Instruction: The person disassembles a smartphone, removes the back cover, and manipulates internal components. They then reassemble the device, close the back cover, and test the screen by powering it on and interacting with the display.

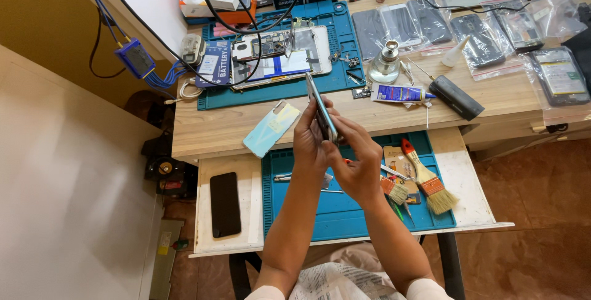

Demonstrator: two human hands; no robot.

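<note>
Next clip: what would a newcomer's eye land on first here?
Dead centre, the left hand and right hand pinch a thin phone edge-on above the pull-out shelf's blue mat. Behind them, on the desk's larger teal mat, lies an opened device with its circuit board bare. Two red-handled brushes lie at the right of the blue mat, and bagged phones are spread across the desk's far right.

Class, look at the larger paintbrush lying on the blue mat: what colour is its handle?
The larger paintbrush has a red-tipped, pale wooden handle; the head view shows it best.
</note>
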